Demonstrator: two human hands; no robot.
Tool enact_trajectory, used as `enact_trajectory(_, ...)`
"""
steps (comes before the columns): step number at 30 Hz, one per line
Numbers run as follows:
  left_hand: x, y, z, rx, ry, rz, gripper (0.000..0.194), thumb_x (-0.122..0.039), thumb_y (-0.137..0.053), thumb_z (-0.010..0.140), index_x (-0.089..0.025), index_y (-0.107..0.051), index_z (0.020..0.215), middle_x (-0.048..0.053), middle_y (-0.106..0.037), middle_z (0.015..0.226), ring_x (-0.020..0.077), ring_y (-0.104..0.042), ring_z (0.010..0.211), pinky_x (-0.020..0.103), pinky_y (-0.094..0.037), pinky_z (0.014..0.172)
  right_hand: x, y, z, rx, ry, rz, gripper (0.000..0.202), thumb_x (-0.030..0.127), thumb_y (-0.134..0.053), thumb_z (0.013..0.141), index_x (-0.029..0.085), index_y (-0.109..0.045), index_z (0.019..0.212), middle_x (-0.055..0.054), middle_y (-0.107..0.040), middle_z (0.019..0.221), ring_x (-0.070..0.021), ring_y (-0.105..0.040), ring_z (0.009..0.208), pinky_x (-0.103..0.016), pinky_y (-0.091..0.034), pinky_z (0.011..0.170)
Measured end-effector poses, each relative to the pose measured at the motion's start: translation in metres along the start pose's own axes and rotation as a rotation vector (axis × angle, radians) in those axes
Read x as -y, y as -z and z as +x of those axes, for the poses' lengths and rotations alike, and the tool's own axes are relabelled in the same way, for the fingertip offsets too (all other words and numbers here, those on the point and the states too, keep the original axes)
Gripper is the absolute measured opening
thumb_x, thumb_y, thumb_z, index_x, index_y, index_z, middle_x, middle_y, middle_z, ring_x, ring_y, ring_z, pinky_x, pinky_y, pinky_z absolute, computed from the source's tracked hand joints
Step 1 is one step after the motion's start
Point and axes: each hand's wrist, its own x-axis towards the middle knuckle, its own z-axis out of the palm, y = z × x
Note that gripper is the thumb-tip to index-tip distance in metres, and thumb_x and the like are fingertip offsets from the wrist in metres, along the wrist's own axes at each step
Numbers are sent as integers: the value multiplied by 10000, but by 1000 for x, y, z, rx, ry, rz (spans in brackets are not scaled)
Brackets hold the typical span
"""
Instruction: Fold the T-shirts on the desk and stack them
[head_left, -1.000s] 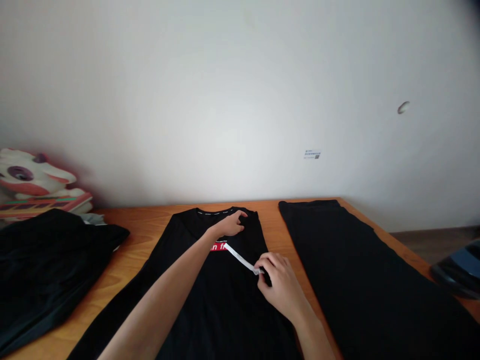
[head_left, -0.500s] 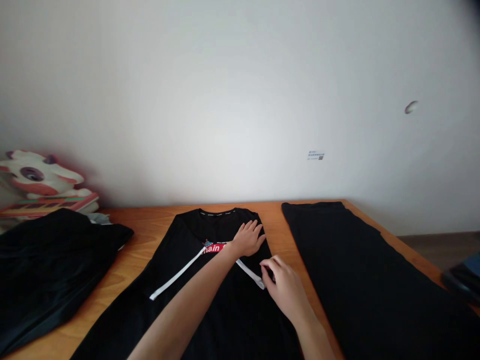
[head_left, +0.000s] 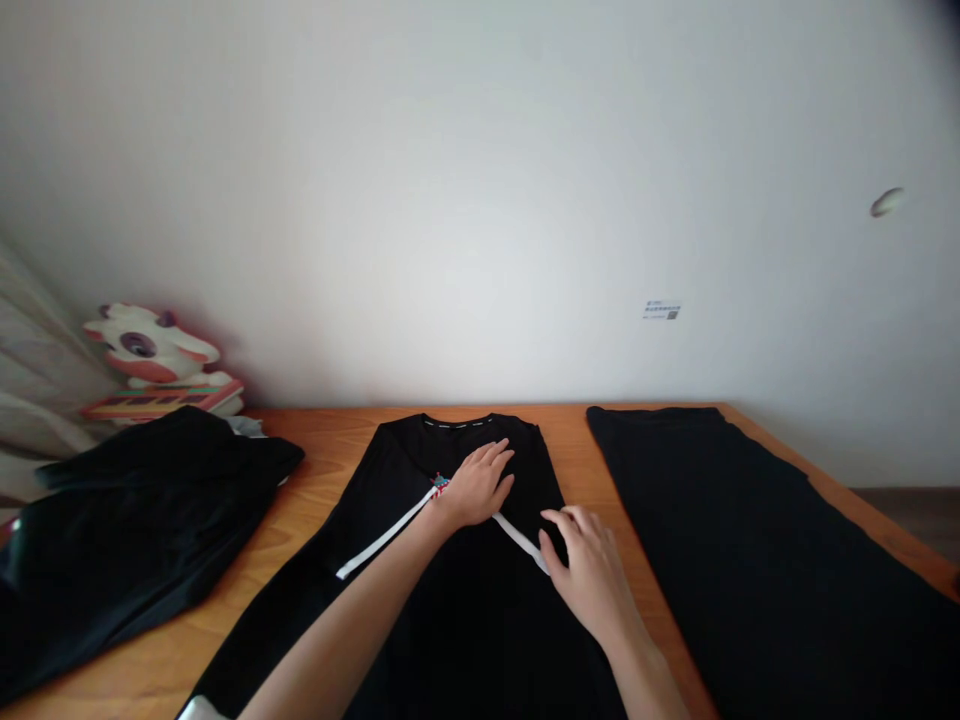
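A black top lies spread on the wooden table, neckline toward the wall. Two white strips slant down its front, and a small coloured print shows between them, partly covered. My left hand rests flat on the chest of the top, fingers stretched out. At the top's right edge, beside the end of the right white strip, is my right hand. Its thumb and fingers are curved and apart, with nothing visible between them.
Folded black fabric lies along the table's right side. On the left is a heap of black clothing, with a cow-shaped toy keyboard behind it. A white wall borders the table's far edge.
The view has turned left, shifting everything rightward in it. My right hand's thumb and fingers have spread from a near pinch. My left hand now covers most of the red print.
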Motion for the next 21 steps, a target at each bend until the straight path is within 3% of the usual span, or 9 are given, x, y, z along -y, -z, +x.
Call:
enact_trajectory(2, 14, 21, -40, -24, 4, 14, 486, -371, -401, 1038, -139, -514, 1451, 148, -420, 1603, 267, -402, 1473, 433, -332, 1221, -1, -4, 0, -48, 58, 8, 342, 351, -463, 1012, 220, -642, 1272, -124, -666, 1297, -283, -618, 1208, -469, -470, 1007)
enact_trajectory(5, 41, 45, -110, -17, 105, 45, 484, -423, -405, 1043, -201, -520, 1458, 127, -419, 1607, 279, -408, 1472, 479, -336, 1216, -4, -12, -2, 25, 109, 13, 441, 434, -433, 1034, 225, -573, 1397, -127, -583, 1464, -283, -506, 1382, -524, -396, 1120)
enact_trajectory(8, 68, 53, -179, 2, 281, 84, 572, -518, -422, 1026, -204, -481, 1500, 142, -397, 1615, 320, -375, 1490, 547, -322, 1211, -8, -19, -6, 131, 85, -34, 501, 510, -416, 1028, 246, -560, 1429, -126, -543, 1513, -293, -453, 1434, -575, -355, 1144)
enact_trajectory(10, 80, 52, -214, 1, 318, 99, 574, -518, -423, 1024, -207, -482, 1504, 138, -400, 1613, 322, -368, 1493, 559, -308, 1217, -10, -24, -7, 162, 69, -58, 527, 537, -400, 1022, 252, -555, 1437, -123, -520, 1533, -292, -441, 1443, -582, -337, 1153)
enact_trajectory(13, 87, 51, -238, -27, 291, 72, 518, -457, -422, 1033, -232, -493, 1494, 112, -422, 1605, 295, -388, 1485, 529, -308, 1229, -10, -27, -4, 178, 46, -64, 548, 565, -374, 1014, 257, -564, 1426, -118, -507, 1545, -294, -429, 1451, -589, -311, 1165)
enact_trajectory(16, 83, 64, -240, -48, 277, 9, 523, -459, -482, 1005, -218, -501, 1469, 135, -427, 1600, 307, -406, 1472, 530, -328, 1214, -7, -16, -1, 205, -8, 10, 594, 605, -382, 982, 236, -568, 1410, -127, -480, 1564, -305, -408, 1462, -589, -293, 1182)
enact_trajectory(19, 73, 96, -250, 43, 231, -132, 386, -475, -546, 963, -225, -647, 1240, 120, -603, 1420, 279, -572, 1301, 441, -428, 1125, -2, 19, -11, 233, -57, 148, 615, 633, -456, 931, 225, -591, 1371, -135, -493, 1544, -313, -448, 1424, -530, -321, 1185)
enact_trajectory(21, 64, 120, -268, 188, 252, -248, 309, -508, -586, 927, -234, -696, 1016, 68, -716, 1122, 224, -673, 1028, 332, -509, 928, 0, 49, -30, 335, -84, 248, 509, 622, -524, 907, 259, -673, 1231, -115, -644, 1351, -288, -578, 1269, -431, -419, 1115)
